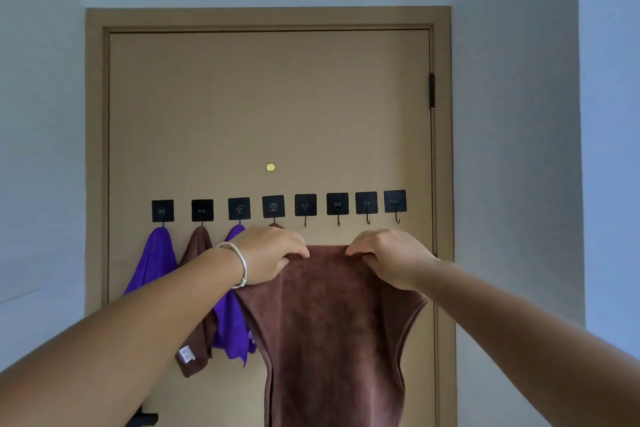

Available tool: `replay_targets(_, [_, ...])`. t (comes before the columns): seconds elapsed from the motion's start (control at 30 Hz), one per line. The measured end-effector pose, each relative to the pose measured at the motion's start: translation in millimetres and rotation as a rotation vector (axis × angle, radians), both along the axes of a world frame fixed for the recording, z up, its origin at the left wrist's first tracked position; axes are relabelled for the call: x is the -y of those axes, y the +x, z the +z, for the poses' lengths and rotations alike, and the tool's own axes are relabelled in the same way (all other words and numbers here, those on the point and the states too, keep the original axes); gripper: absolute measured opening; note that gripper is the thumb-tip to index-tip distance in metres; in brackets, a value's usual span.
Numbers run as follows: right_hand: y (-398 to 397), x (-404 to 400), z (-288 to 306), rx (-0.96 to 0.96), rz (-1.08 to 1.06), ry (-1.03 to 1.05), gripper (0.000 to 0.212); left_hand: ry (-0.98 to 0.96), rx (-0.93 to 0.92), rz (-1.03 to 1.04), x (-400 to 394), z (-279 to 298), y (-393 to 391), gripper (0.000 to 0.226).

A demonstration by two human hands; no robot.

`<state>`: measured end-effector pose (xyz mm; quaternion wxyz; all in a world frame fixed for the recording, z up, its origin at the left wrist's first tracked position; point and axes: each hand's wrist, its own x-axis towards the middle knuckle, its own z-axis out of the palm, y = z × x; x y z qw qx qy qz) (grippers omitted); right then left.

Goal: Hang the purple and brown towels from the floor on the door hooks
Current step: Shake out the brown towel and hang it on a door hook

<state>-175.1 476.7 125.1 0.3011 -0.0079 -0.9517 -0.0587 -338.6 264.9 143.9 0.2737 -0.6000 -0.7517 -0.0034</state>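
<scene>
We see the left hand [268,255] and right hand [389,255] pinching a soft, fuzzy brown towel [332,322] — fingers curled round its top edge.

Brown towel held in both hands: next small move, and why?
Probably lift the brown towel and catch its top edge on the fifth hook. Left hand and right hand pinch that edge just below the row; the four hooks left of it already carry towels.
</scene>
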Motion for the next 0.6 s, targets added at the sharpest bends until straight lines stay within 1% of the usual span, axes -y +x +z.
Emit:
replay_targets(0.17, [-79, -39, 17, -0.013, -0.025, -0.017, 0.042, 0.06, 0.018, -0.006, -42, 12, -80, 0.041])
replay_targets(0.3, [-139, -62, 32, -0.051, -0.022, 0.014, 0.043, 0.094, 0.032, 0.009, -68, 25, -137, 0.045])
replay_targets(0.47, [-204, -88, 37, -0.079, -0.112, 0.047, 0.051, 0.106, 0.064, 0.046, -102, 27, -187, 0.06])
replay_targets(0.6, [-242, -101, 39, -0.088, -0.144, 0.124, 0.051, 0.097, 0.01, 0.13, -128, 23, -212, 0.062])
